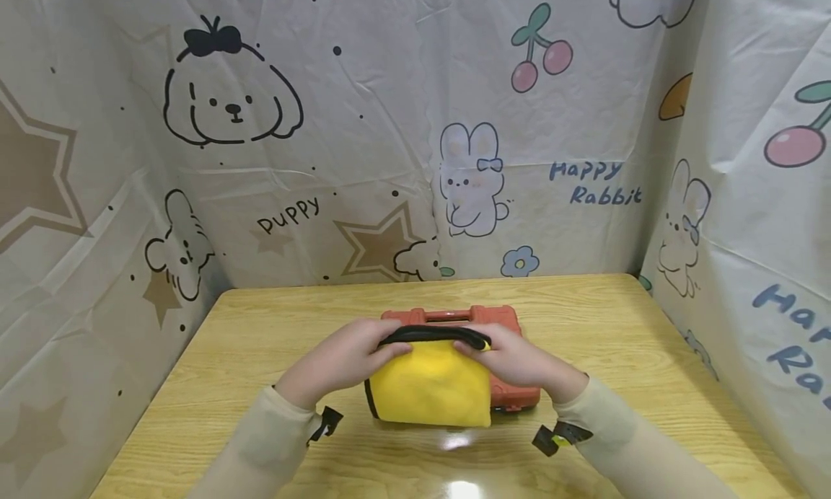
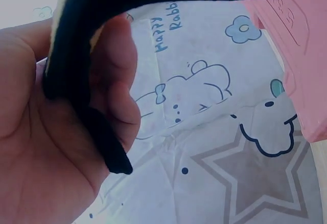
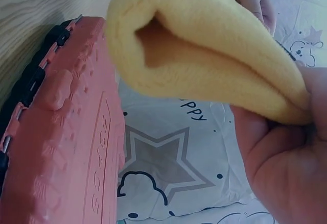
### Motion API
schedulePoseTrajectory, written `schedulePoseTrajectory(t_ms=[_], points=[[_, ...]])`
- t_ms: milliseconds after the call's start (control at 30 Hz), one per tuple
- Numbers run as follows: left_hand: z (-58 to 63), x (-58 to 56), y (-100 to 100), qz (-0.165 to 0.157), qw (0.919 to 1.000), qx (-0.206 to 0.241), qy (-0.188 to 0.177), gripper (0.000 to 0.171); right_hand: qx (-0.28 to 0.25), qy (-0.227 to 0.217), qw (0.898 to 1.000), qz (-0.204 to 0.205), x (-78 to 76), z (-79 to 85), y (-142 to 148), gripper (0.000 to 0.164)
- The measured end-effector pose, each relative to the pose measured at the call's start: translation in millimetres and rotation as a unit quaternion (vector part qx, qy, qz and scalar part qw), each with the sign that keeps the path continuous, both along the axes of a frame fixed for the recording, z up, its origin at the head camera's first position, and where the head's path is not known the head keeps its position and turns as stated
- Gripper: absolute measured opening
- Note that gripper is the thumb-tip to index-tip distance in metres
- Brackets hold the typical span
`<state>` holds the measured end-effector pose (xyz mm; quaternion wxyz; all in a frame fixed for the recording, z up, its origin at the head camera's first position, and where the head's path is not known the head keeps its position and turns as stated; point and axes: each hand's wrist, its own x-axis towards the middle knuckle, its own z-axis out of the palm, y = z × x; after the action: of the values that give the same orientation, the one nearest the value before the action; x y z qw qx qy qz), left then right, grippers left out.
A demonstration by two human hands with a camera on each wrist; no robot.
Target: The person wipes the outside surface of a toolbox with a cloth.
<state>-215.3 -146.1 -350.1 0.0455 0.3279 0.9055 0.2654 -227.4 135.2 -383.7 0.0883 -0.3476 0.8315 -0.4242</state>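
Fingers, head view: those of the left hand [image 1: 347, 358] and the right hand [image 1: 516, 358] grip the top edge of a folded yellow cloth [image 1: 431, 387], one at each end, thumbs on the near face. The cloth is on the near side of the red case [image 1: 516, 394], overlapping part of it in view. The case lies on the table [image 1: 247, 420], its carrying handle [image 1: 448, 316] along its far side. Whether the cloth's lower edge touches the table cannot be told. A black border [image 1: 435, 333] runs along the gripped edge.

Left wrist view: the fingers are curled round the black border, apart from the case at the frame's edge.

Right wrist view: the fingers pinch the end of the fold, beside the case and apart from it. The fold opens into a loop.

Handling (judged): the cloth is likely light, soft, not fragile and little prone to slip. It probably sags between supports; hold it at both ends of the bordered edge, catching all layers.
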Motion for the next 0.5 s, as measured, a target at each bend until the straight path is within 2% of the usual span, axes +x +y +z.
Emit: schedulePoseTrajectory(t_ms=[133,267,500], points=[[0.0,1.2,1.0,0.0,0.9999,0.007,0.008,0.018,-0.014,-0.018,1.0,0.008,1.3,-1.5,3.1,0.036],[-0.9,1.9,2.5,-0.003,0.9998,0.022,0.0,0.014,-0.023,-0.038,0.999,0.012,2.5,-3.4,6.1,0.036],[-4.5,0.9,5.0,-0.006,0.9993,0.038,0.002,0.014,-0.038,-0.047,0.998,0.005,4.6,-7.8,9.9,0.035]])
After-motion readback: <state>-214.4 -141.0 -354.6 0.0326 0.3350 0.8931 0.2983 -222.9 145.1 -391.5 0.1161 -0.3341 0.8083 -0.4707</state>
